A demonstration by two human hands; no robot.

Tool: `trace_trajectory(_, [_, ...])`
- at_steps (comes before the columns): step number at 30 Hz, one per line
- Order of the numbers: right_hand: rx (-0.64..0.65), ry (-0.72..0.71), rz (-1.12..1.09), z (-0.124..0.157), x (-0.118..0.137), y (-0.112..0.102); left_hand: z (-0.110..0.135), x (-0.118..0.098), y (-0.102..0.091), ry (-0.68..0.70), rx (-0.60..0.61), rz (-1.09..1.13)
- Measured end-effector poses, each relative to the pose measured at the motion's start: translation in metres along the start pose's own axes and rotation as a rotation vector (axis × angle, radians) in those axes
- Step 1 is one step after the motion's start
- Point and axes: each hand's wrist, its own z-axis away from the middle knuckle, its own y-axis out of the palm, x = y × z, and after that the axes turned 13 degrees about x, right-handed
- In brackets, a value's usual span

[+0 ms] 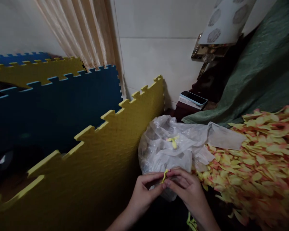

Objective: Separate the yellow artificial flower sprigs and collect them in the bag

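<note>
My left hand (144,191) and my right hand (186,189) meet at the bottom middle, fingers pinched together on a small yellow artificial petal piece (164,175). Right behind the fingers lies a crumpled clear plastic bag (163,147), with another yellow piece (173,141) resting on top of it. To the right spreads a big heap of yellow and pink artificial petals (262,160). What else the fingers hold under the petal piece is hidden.
Yellow foam puzzle mats (98,166) and a blue foam mat (62,106) lean on the left. A beige curtain (86,32) hangs against the white wall. A phone (194,98) lies on a dark box beside green cloth (260,77) and a lamp (221,22).
</note>
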Motion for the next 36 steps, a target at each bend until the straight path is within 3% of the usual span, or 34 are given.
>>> trace_trajectory(9, [-0.024,-0.017,0.000,0.004,0.000,0.001,0.000,-0.008,0.002,0.120,0.099,-0.232])
trace_trajectory(25, [-0.015,-0.065,-0.016,0.011,-0.009,-0.006,0.001,-0.006,0.005,0.105,0.130,-0.232])
trace_trajectory(31, [-0.082,-0.164,0.274,0.015,-0.003,-0.002,-0.003,0.001,0.008,0.097,0.050,-0.257])
trace_trajectory(36, [-0.296,-0.291,0.548,0.014,-0.009,0.013,-0.006,0.008,0.013,0.040,-0.061,-0.092])
